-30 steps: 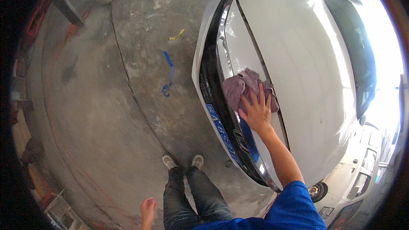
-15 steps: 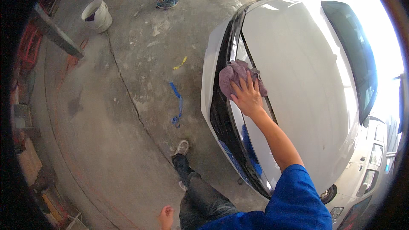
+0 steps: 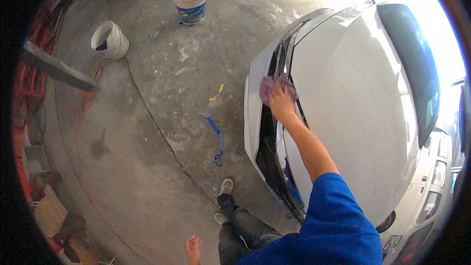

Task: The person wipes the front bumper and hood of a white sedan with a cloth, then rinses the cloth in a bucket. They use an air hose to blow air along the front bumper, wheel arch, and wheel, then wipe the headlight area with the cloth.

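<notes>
A crumpled purple cloth (image 3: 268,88) lies against the front of a white car (image 3: 353,83), where the hood edge meets the black grille (image 3: 269,132). My right hand (image 3: 282,104) presses down on this cloth, its fingers bent into the fabric and partly blurred. The right arm reaches up from below across the hood's edge. Low in the picture, away from the car, my left hand (image 3: 193,249) hangs with its fingers curled in and nothing visible in it.
Two buckets, one white (image 3: 111,40) and one with a blue label (image 3: 190,4), stand on the concrete floor. Yellow tape (image 3: 216,92) and blue tape (image 3: 215,140) lie nearer. A grey post (image 3: 61,68) rises at left; another vehicle (image 3: 431,186) stands at right.
My right hand and the cloth have shifted along the hood edge toward the grille, and the cloth is bunched smaller. The view has moved slightly. My left hand still hangs low.
</notes>
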The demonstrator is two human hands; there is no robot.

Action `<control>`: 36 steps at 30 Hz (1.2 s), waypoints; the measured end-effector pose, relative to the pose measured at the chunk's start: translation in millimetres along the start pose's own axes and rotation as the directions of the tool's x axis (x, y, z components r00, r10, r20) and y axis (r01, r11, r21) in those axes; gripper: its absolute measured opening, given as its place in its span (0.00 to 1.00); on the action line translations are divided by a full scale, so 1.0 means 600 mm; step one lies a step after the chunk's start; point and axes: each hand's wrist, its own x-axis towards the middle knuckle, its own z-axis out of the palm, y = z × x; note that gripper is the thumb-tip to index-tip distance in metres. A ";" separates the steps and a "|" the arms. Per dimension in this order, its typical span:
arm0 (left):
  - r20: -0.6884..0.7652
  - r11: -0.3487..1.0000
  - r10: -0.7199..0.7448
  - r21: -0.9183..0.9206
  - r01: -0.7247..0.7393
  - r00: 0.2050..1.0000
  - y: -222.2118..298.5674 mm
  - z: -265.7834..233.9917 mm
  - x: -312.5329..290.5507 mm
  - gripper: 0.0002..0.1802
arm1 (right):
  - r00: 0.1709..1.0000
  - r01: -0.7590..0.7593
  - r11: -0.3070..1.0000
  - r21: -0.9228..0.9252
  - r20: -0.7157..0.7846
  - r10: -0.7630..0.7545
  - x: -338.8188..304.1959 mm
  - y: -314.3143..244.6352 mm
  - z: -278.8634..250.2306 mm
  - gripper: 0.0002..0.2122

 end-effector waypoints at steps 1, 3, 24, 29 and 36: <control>-0.012 1.000 -0.017 -0.004 0.017 1.000 0.021 0.007 -0.004 0.17 | 0.997 0.054 0.998 0.042 0.051 -0.056 -0.020 -0.013 0.008 0.17; -0.038 0.998 -0.066 -0.005 0.066 0.997 0.085 0.028 -0.030 0.18 | 0.983 0.181 0.980 0.078 -0.023 -0.180 -0.109 -0.067 0.031 0.14; 0.076 0.842 0.325 0.430 -0.326 0.942 0.783 -0.157 0.300 0.18 | 0.586 -0.798 0.251 0.548 0.803 0.111 -0.277 -0.219 -0.065 0.20; 0.130 0.834 0.461 0.274 -0.479 0.878 1.046 -0.161 0.468 0.19 | 0.698 -0.482 -0.599 0.639 0.693 0.179 0.177 -0.232 -0.284 0.15; 0.375 0.964 0.217 -0.230 -0.136 0.902 1.404 -0.009 0.591 0.27 | 0.920 -0.338 -0.914 0.223 0.282 -0.272 0.700 -0.328 -0.623 0.21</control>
